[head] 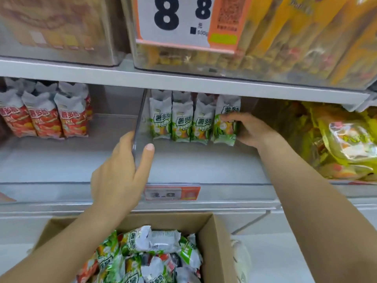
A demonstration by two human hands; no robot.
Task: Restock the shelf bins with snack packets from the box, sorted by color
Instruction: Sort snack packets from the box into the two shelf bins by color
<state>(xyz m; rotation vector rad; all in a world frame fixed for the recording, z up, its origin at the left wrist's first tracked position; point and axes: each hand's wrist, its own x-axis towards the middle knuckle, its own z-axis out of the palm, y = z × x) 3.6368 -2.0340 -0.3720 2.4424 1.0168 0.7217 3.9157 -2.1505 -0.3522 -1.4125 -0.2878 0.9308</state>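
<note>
From the head camera, the right hand [247, 129] reaches into the middle shelf bin [204, 160] and grips a green packet [225, 123], thumb on its front and fingers behind, standing it upright at the right end of a row of three more green packets [180, 121] that touch side by side at the back of the bin. The left hand [120, 172] pinches the clear divider [138, 127] at the bin's left edge, thumb on the near side and fingers wrapped behind it. Beyond the divider, in the bin to the left, red packets [46, 117] stand upright in a row. A price tag [172, 193] sits on the shelf's front rail just below the left hand. Lower down, the cardboard box [216, 242] is open under both forearms, holding a loose heap of mostly green packets [140, 256] with a few red ones mixed in. To the right, another bin holds yellow bags [346, 144].
</note>
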